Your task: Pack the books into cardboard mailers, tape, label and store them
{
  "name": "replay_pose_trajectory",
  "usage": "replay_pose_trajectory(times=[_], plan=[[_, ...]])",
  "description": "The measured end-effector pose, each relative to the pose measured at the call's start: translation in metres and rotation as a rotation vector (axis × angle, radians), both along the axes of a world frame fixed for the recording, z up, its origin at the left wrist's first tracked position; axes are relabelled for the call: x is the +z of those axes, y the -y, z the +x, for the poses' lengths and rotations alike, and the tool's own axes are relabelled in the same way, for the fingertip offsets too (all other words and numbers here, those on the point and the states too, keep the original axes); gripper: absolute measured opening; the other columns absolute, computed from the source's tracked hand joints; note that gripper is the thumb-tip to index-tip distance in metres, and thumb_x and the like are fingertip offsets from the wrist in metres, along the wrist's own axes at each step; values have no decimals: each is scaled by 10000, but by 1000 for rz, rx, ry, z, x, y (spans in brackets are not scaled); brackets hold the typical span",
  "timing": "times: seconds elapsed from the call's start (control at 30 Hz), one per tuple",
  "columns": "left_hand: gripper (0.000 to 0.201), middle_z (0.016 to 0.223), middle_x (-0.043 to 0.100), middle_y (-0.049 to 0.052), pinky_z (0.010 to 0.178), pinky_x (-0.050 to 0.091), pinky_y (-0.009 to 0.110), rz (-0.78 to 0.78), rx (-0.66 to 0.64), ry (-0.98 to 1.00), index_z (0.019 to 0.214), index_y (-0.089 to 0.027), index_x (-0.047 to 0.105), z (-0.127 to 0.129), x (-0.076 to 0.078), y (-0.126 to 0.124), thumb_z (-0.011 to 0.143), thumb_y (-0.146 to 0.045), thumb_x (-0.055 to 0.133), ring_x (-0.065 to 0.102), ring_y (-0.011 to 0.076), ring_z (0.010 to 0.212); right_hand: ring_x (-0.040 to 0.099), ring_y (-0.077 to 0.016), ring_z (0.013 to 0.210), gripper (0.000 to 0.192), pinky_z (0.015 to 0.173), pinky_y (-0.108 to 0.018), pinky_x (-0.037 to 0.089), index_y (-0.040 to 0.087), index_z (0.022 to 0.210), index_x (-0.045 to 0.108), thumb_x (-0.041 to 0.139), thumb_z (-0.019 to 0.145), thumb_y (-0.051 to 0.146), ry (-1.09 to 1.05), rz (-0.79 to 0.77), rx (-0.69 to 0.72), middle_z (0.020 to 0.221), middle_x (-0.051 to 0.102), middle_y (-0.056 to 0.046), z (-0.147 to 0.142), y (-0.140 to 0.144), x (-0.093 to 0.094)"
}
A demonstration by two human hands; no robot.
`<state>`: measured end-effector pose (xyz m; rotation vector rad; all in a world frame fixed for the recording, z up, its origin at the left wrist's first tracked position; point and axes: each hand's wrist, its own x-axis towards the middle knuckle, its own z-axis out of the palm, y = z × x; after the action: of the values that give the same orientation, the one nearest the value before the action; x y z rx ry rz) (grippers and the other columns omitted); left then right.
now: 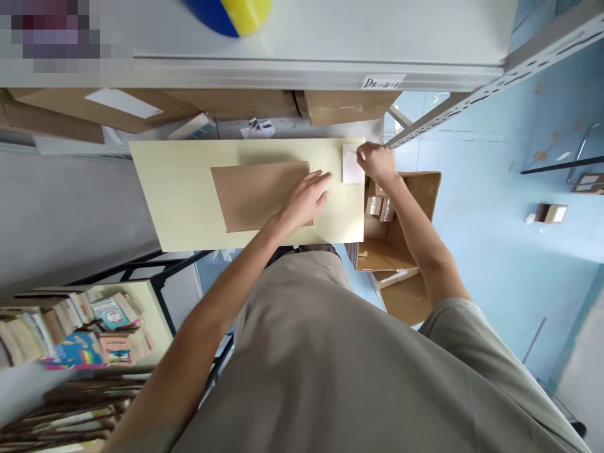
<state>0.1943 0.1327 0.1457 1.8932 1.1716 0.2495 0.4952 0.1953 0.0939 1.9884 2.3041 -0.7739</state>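
Observation:
A flat brown cardboard piece (255, 195) lies on a pale yellow board (174, 201) in front of my body. My left hand (306, 198) rests over the cardboard's right end, its fingers stretched out and reaching past the edge. At the board's right end is a white paper square (350, 167), which looks like a small pad. My right hand (377, 162) is at this square's right side, thumb and fingertips pinched together over its edge. Whether a sheet is between those fingertips is too small to tell.
A grey metal shelf (292, 74) runs above the board, with cardboard boxes (349, 107) under it. An open carton (425, 195) holding small boxes stands at the right. Books (113, 314) fill a rack at the lower left. Blue floor (481, 220) lies to the right.

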Motion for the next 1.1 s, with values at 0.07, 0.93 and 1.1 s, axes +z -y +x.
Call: replay_pose_trajectory(times=[0.07,0.93,1.1], plan=[[631,1812,644,139,1502,384,572,-6,-134,-19,1754,-201,641,35,-32,-20,1127,-272,644,524,384,1752,784,-435,1291,485,1107,-630,608,184,1434,838,470,1202,400,-5,65,-29,1406,859,-207,5,-24,6],[918,2023,277,116,1445,436,703,-206,-51,-97,1807,-285,604,128,-158,-89,992,-646,827,521,542,1690,772,-305,1239,441,1084,-444,582,129,1444,814,497,1308,403,210,-5,48,1520,826,-156,-16,-82,52],[902,2022,276,134,1406,474,730,-205,-56,-127,1759,-270,662,133,-149,-90,972,-666,856,580,552,1631,742,-278,1215,428,1095,-441,597,155,1424,804,506,1305,439,160,-9,28,1500,833,-130,-14,-81,41]])
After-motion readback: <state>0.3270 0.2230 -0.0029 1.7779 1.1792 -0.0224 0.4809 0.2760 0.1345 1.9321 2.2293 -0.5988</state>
